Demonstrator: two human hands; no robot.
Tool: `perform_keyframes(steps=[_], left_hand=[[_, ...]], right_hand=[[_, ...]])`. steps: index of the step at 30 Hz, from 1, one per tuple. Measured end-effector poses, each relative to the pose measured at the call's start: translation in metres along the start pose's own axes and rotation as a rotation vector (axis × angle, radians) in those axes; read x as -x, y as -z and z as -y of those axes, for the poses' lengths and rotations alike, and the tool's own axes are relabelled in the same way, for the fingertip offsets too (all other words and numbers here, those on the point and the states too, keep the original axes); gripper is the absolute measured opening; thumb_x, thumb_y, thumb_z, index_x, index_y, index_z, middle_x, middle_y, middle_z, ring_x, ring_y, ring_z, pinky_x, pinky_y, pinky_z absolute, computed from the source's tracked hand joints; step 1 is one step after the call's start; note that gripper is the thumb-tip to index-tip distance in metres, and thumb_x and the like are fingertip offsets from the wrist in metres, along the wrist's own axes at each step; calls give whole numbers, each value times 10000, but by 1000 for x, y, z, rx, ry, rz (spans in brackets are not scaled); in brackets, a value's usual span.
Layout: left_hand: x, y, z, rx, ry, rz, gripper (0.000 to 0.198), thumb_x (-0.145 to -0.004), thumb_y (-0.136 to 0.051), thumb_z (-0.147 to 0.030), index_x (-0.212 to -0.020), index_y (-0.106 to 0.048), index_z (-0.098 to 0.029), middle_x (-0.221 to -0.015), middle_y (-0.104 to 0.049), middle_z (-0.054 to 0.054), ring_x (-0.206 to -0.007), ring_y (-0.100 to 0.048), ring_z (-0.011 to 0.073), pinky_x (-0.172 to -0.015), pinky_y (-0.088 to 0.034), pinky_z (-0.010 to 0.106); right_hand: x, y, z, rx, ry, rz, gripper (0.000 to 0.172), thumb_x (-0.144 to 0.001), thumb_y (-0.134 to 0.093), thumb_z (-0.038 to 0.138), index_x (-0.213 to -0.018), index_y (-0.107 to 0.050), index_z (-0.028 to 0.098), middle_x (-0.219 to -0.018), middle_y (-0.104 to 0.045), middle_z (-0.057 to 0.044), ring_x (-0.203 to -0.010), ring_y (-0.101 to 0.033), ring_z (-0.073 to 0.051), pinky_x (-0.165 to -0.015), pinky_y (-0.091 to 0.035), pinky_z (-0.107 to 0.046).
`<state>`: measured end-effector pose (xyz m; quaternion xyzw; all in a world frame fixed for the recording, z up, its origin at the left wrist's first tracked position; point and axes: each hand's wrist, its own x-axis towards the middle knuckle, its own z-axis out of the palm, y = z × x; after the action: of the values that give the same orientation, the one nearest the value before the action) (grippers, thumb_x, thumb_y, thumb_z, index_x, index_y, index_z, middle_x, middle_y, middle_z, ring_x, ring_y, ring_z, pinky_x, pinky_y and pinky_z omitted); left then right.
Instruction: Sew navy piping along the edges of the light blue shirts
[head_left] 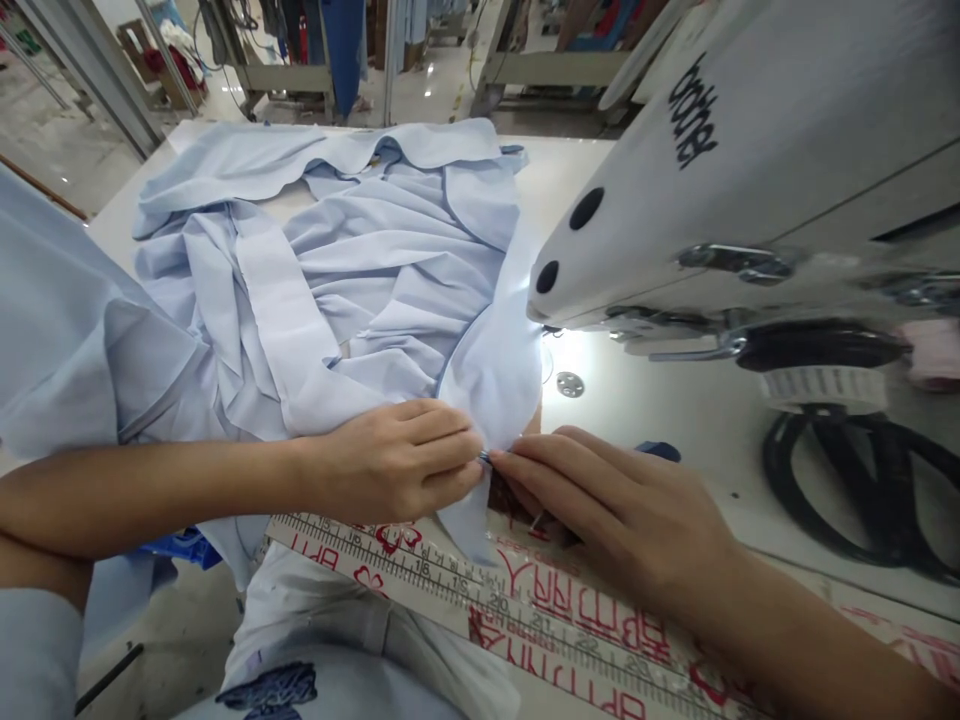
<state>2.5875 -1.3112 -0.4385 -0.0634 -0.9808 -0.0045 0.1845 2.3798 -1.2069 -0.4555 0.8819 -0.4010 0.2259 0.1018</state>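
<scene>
A pale blue garment (375, 270) lies in loose folds on the white table (577, 165), with a wide pale band running across it. My left hand (390, 460) pinches a curved fabric edge (480, 400) near the table's front. My right hand (600, 510) comes in from the lower right, its fingertips meeting my left hand's fingers. A small metal item (484, 457) shows between the two hands. Its full shape is hidden by my fingers, so I cannot tell exactly what it is.
A white Brother sewing machine head (712, 170) fills the upper right. A yellow measuring ruler (480, 600) lies under my forearms along the front. A black looped object (840, 480) and a white label roll (825, 388) sit at the right. Other sewing stations stand behind the table.
</scene>
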Motion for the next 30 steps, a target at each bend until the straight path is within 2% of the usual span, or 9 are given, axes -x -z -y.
perform_keyframes(steps=[6,11,14,16,19,22,25,27,30], left_hand=[[-3,-2,7,10,-92,-28,145,-919,-443,-150,-968,-580,-138,-852,-643,36,-837,-573,122,-767,-497,262],[-26,5,15,-151,187,-96,177,-909,-431,-144,-817,-581,-130,-671,-579,19,-681,-515,142,-603,-444,288],[-31,14,3,-260,88,-196,227,-884,-441,-102,-701,-567,-146,-609,-511,7,-636,-470,136,-556,-391,278],[-27,16,-9,-237,6,-142,204,-874,-460,-97,-719,-588,-130,-631,-516,14,-615,-454,125,-532,-382,270],[-16,9,-19,-228,54,-22,126,-857,-494,-88,-870,-608,-36,-807,-593,86,-704,-509,156,-599,-451,299],[-11,1,-17,-157,73,6,149,-861,-481,-73,-935,-591,-5,-881,-603,103,-794,-524,177,-698,-489,317],[-12,1,-12,-113,43,36,182,-879,-429,-63,-967,-575,2,-919,-596,108,-840,-513,181,-746,-498,317],[-13,4,-9,-97,34,68,209,-890,-412,-91,-1003,-560,4,-968,-587,122,-897,-504,200,-784,-500,335],[-14,8,-6,-20,63,115,346,-899,-444,-291,-1053,-539,5,-1023,-563,150,-975,-480,246,-848,-489,391]], right_hand=[[-4,8,-2,54,54,96,247,-893,-377,53,-1118,-476,72,-773,-587,-55,-669,-489,-156,-484,-359,-276],[-4,12,-4,-30,17,71,171,-916,-344,88,-1008,-484,117,-751,-606,-49,-617,-504,-142,-455,-339,-269],[-2,8,-5,-47,5,55,198,-906,-339,91,-1051,-472,114,-726,-605,-43,-580,-501,-142,-449,-330,-272],[-1,5,-6,-57,8,45,224,-913,-316,117,-1076,-470,109,-719,-601,-44,-569,-502,-144,-448,-329,-273],[2,3,-7,-103,8,31,265,-932,-319,218,-1118,-472,106,-717,-595,-40,-569,-515,-140,-456,-344,-265],[-4,6,-9,-192,-126,-12,197,-909,-410,227,-1057,-525,166,-726,-599,-15,-585,-530,-115,-492,-362,-239],[-21,10,-15,-203,-377,-2,188,-883,-460,259,-1033,-551,191,-744,-613,-12,-591,-539,-119,-526,-366,-249],[-35,11,-23,-199,-541,167,261,-848,-484,380,-1008,-569,193,-796,-621,-39,-626,-546,-156,-543,-359,-280],[-48,7,-37,-249,-735,400,248,-801,-487,435,-754,-553,201,-727,-576,-45,-612,-514,-172,-527,-318,-289]])
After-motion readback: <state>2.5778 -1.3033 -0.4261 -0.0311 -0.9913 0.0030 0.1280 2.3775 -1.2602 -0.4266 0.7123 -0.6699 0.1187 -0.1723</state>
